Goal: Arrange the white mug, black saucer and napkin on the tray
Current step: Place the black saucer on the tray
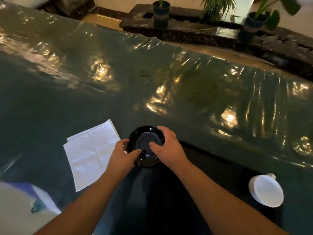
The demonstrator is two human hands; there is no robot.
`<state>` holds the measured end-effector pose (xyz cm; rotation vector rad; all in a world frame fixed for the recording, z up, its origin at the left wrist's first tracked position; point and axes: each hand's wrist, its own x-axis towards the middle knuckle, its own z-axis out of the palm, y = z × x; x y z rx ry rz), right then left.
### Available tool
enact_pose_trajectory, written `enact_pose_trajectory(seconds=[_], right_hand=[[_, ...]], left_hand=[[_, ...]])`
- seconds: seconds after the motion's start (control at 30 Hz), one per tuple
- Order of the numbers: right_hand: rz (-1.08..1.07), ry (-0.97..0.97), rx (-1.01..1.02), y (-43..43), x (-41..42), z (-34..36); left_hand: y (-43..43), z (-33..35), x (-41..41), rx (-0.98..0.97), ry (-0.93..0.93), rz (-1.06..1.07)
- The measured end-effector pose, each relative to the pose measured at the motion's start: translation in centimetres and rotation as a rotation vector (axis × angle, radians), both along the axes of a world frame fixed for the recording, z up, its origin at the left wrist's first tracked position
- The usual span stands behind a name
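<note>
Both your hands, left hand [122, 154] and right hand [167, 145], gripped the black saucer [146, 145] by its rim.
Saucer placement was underway at the tray [220, 167] edge; napkin [89, 153] lay left, white mug [265, 190] right, both awaiting pickup.

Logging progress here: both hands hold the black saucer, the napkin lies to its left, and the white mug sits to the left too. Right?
Not quite. The head view shows the mug to the right of the saucer, not the left. Both hands, left and right, do hold the saucer, and the napkin lies left.
</note>
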<state>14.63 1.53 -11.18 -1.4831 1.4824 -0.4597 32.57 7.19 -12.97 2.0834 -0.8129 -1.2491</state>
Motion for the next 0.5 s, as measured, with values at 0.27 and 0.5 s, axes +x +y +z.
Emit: enact_pose_trajectory(seconds=[0.27, 0.5], right_hand=[[-0.134, 0.061, -0.052, 4.7, -8.0, 0.6], [-0.107, 0.183, 0.034, 7.6, -14.3, -0.7]], left_hand=[[2.1, 2.4, -6.1, -0.116, -0.238, -0.303], [2.4, 2.0, -10.8, -0.045, -0.260, -0.473]])
